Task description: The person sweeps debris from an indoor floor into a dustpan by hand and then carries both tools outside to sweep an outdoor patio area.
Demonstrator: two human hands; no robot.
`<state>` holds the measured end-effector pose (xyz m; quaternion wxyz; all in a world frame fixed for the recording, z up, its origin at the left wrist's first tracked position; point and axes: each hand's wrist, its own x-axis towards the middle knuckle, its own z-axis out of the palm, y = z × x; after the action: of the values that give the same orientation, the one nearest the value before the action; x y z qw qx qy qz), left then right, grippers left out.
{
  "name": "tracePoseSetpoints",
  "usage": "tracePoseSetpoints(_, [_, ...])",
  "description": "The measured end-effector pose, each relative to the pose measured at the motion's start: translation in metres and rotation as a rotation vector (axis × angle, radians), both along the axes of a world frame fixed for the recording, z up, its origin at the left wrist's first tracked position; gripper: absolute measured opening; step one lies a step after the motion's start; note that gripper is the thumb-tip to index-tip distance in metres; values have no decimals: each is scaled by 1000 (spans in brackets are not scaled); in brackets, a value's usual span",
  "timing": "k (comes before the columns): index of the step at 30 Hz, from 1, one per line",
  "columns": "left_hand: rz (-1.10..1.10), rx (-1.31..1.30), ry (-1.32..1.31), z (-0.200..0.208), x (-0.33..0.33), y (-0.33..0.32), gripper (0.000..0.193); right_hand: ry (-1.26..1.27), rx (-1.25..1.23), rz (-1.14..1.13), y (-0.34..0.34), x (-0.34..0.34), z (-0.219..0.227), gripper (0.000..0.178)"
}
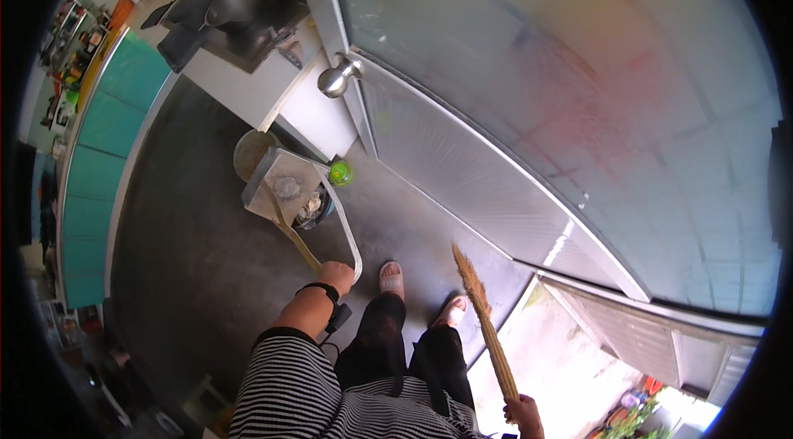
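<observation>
My left hand [337,275] is closed around the handle end of a dustpan [301,170], a pale scoop with a long handle frame. A clump of grey dust [287,186] lies in its pan. The dustpan hangs over a dark trash bin [318,220] with crumpled waste inside, which it partly hides. At the lower right, my right hand [522,412] grips a straw broom [487,323] by its bound stalk. The broom's frayed bristles point up and away from me, beside my right foot.
A round bucket [248,150] and a bright green container [340,173] stand near the bin, below a white counter [239,92] with a stove and pan. A frosted door [512,117] with a round knob [334,80] spans the right. A sunlit doorway [537,340] lies beside my right foot.
</observation>
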<state>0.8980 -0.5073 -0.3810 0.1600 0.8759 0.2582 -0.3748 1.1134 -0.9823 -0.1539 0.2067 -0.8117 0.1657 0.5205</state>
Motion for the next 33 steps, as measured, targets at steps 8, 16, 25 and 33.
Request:
tracePoseSetpoints(8, [5,67,-253,63,0,-4,10,14,0,-253,-59,-27,0,25])
tracePoseSetpoints(16, [236,-181,-262,205,75,-62,32,-30,-55,-334,-184,-73,7,32])
tracePoseSetpoints(25, [195,-676,-212,293,155,-275,25,-9,182,-1194,-321,-216,16,29])
tracePoseSetpoints(33, [-425,-828,-271,355,273,-490,19,-145,445,-1733,-375,-273,-2,21])
